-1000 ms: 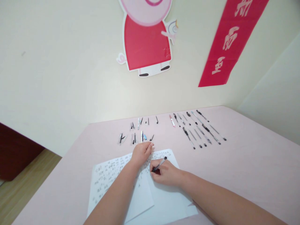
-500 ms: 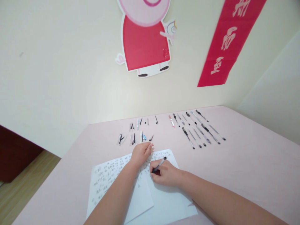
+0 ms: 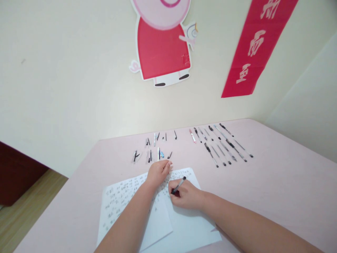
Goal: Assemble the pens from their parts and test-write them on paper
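My right hand (image 3: 185, 195) is closed around a black-capped pen (image 3: 179, 184), its tip down at the paper and hidden by the fingers. Beneath it lies a white sheet (image 3: 192, 225) with small dark handwriting along its top. My left hand (image 3: 158, 173) rests over the sheets' upper edge, fingers stretched to the right and holding nothing. Under the left forearm is another page (image 3: 117, 200), covered in rows of handwritten characters. Just beyond the left hand are a light blue cap (image 3: 162, 154) and a small dark pen part (image 3: 170, 155).
On the pink table (image 3: 273, 196), several pens (image 3: 221, 153) lie in two slanted rows at the back right. Disassembled pen pieces (image 3: 135, 155) are grouped at the back left. Behind stands a wall with a cartoon pig cutout (image 3: 164, 49) and a red banner (image 3: 255, 49).
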A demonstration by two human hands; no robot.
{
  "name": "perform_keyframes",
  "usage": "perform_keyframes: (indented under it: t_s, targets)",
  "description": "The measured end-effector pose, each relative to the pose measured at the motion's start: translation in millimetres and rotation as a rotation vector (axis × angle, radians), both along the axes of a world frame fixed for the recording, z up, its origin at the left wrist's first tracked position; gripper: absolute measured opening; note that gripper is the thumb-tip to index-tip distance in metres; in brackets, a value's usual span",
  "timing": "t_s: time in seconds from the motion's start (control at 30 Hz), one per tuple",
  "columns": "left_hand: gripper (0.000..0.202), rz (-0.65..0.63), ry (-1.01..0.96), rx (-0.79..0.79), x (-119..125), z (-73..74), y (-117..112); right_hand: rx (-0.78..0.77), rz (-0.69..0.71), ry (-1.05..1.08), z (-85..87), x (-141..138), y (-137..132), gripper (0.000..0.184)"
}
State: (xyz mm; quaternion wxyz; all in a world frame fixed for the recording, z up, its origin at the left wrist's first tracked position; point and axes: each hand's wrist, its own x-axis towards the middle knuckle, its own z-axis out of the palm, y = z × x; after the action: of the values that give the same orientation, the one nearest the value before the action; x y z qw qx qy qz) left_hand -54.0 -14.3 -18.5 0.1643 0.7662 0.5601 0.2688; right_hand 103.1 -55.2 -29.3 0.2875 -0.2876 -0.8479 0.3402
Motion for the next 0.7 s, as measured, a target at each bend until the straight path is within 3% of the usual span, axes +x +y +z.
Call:
perform_keyframes:
  t_s: [0.2, 0.37, 0.7]
  targets:
    - [0.040, 0.005, 0.023, -0.020, 0.9, 0.5, 0.3, -0.055, 0.007, 0.009, -2.7, 0.4, 2.4, 0.012]
    - [0.039, -0.008, 0.042, -0.014, 0.8, 2.7, 0.1, -0.178, -0.127, 0.034, 0.9, 1.9, 6.4, 0.009]
    - [0.039, 0.000, 0.032, -0.020, -0.1, 1.3, 0.0, -0.136, -0.065, -0.014, 1.6, 2.2, 3.9, 0.011]
